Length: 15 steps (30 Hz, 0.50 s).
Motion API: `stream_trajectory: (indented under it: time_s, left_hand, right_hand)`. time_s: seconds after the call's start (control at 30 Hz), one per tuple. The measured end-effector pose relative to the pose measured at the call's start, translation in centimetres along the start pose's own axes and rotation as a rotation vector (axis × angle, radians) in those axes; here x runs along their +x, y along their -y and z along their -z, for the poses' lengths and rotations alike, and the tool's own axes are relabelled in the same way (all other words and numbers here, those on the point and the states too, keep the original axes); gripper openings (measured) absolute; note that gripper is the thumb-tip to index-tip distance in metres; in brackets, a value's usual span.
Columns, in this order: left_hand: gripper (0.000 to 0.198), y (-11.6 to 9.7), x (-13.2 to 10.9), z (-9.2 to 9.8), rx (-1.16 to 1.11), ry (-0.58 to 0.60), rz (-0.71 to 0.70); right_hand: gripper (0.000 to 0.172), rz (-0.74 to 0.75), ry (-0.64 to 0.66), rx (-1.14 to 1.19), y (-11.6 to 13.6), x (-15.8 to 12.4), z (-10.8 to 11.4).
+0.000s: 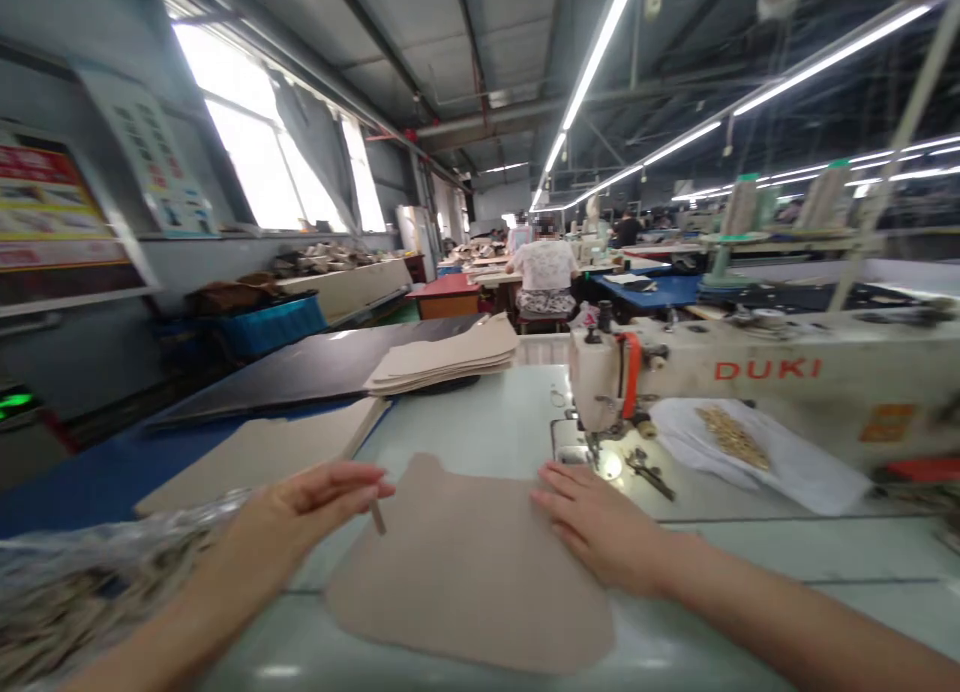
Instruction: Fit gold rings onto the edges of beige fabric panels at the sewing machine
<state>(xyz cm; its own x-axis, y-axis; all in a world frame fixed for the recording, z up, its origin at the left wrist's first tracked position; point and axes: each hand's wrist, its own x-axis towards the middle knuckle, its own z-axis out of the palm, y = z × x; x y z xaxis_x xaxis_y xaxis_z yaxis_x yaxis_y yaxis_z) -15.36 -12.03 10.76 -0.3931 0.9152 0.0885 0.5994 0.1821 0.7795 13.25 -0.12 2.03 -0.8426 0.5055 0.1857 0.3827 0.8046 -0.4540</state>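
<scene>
A beige cut piece of material [465,572] lies flat on the pale sewing table [495,422] in front of me. My right hand [600,532] rests flat on the piece's right edge, fingers stretched out toward the needle of the white sewing machine [757,372]. My left hand [307,512] hovers over the piece's left edge, its fingers pinched on a small thin strip [377,517] that hangs down from the fingertips.
A stack of similar beige pieces [446,357] lies further back, with a larger flat board [262,452] to its left. A plastic bag [90,582] sits at my left. Small scissors [649,469] and a white bag of gold parts [739,442] lie under the machine arm. A person [546,272] sits ahead.
</scene>
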Motion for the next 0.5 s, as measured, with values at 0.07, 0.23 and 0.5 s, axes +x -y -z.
stream_trajectory:
  time_s: [0.07,0.23,0.5]
  left_hand:
    - [0.038,-1.8,0.0,-4.2,0.031,0.095,-0.137]
    - [0.027,-5.8,-0.5,-11.8,-0.013,0.21,-0.494]
    - [0.024,-5.2,1.0,-17.1,0.014,0.271,-0.523]
  right_hand:
    - [0.038,-0.08,-0.067,0.327,1.5,0.1,0.5]
    - [0.047,-0.329,-0.006,1.487,3.2,-1.0,1.1]
    - [0.052,-0.501,-0.398,1.407,-0.4,-4.7,0.9]
